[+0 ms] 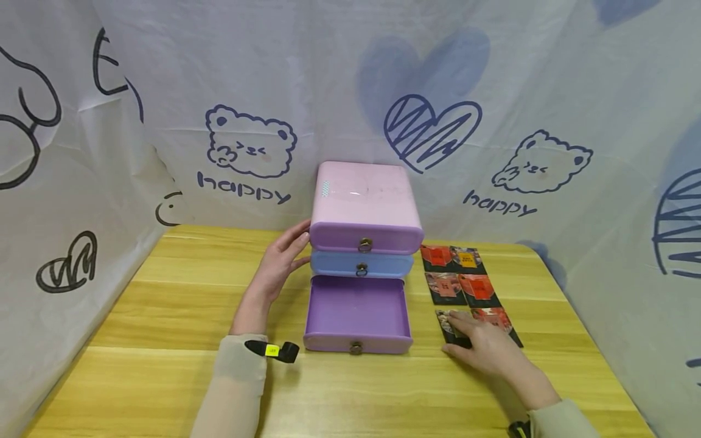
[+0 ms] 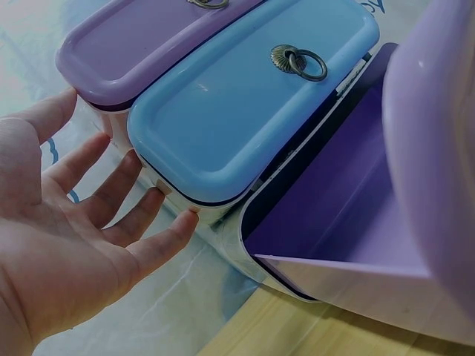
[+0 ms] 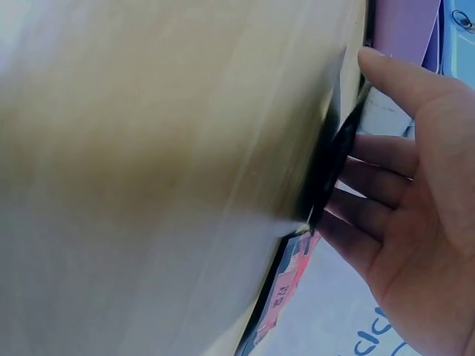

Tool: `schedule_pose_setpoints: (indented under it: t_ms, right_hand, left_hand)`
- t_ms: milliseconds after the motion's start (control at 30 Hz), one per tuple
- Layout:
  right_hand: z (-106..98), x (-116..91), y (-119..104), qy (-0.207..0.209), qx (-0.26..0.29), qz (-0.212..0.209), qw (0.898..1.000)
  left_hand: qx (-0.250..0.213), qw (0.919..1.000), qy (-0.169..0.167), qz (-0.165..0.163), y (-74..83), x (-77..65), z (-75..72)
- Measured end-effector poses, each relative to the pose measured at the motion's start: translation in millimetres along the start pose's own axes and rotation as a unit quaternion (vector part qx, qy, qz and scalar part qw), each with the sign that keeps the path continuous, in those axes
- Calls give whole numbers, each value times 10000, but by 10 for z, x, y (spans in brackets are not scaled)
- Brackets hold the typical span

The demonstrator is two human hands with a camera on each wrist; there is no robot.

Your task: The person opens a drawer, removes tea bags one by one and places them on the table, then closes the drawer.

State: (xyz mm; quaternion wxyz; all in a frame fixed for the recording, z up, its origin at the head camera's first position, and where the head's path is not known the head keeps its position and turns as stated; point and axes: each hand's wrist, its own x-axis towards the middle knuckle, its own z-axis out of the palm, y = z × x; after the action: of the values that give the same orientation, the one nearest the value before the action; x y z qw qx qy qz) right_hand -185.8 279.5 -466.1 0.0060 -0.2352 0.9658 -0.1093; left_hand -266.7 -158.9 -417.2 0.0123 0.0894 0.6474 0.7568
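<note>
A pink drawer cabinet point(image 1: 364, 194) stands at the table's back, its purple bottom drawer point(image 1: 357, 304) pulled out. Above that drawer are a blue middle drawer point(image 1: 339, 265) and a purple top drawer point(image 1: 334, 238), both pushed in. My left hand point(image 1: 276, 261) touches the cabinet's left side, its fingers spread and fairly straight in the left wrist view. At the right, my right hand point(image 1: 487, 347) grips the near-left dark food packet point(image 1: 445, 325) between thumb and fingertips. The right wrist view shows this packet edge-on, partly raised; the hand hides much of it.
Several more dark and red packets point(image 1: 478, 289) lie in two columns right of the cabinet. The wood-grain table point(image 1: 350, 395) meets a white printed cloth point(image 1: 339, 91) behind. Metal ring pulls point(image 1: 356, 348) hang on the drawer fronts.
</note>
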Motion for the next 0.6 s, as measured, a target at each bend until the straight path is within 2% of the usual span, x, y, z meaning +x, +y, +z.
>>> schedule_pose_setpoints:
  t_ms: [600]
  right_hand:
    - [24,26,11,20,-82,52,10000]
  left_hand:
    - [51,10000,21,7,-5,0,1]
